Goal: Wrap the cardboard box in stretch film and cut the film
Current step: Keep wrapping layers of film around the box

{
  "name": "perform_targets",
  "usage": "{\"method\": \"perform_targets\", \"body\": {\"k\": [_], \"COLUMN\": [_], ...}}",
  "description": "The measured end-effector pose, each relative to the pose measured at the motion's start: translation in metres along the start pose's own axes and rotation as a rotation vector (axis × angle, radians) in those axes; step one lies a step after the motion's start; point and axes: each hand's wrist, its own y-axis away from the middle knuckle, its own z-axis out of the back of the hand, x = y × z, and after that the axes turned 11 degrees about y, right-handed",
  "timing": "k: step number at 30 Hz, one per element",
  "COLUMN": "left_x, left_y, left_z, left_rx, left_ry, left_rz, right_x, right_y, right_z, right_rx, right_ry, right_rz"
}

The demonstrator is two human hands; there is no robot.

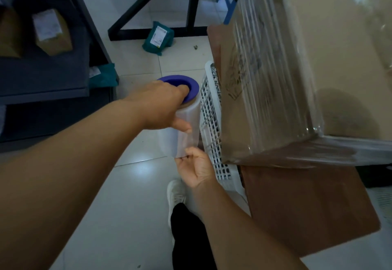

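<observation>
Film roll (186,127) left of box (297,74)

Left hand (161,106) on top end of stretch film roll (186,125), fingers in blue end cap (182,83), thumb against roll side. Right hand (196,169) cupping roll's lower end, fingers curled. Roll held upright-ish, just beside white lattice basket (212,125). Cardboard box (297,74) at right, film bands already across its side and top, resting on a second brown box (307,206). Film between roll and box not clearly traceable. White shoe (176,195) and dark trouser leg on tiled floor (127,206). Green mailer (158,37) near black table legs (191,4); parcels on dark shelf (42,72) left.
</observation>
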Motion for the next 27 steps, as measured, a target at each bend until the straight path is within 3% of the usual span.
{"method": "perform_targets", "body": {"k": [15,27], "left_x": [0.043,0.074], "left_y": [-0.06,-0.085], "left_z": [0.021,0.042], "left_rx": [0.127,0.158], "left_ry": [-0.026,-0.106], "left_rz": [-0.242,-0.338], "right_x": [-0.018,-0.024], "right_y": [-0.034,-0.065], "right_z": [-0.038,-0.081], "right_rx": [0.003,-0.048], "right_ry": [-0.192,-0.244], "right_rz": [0.112,0.259]}}
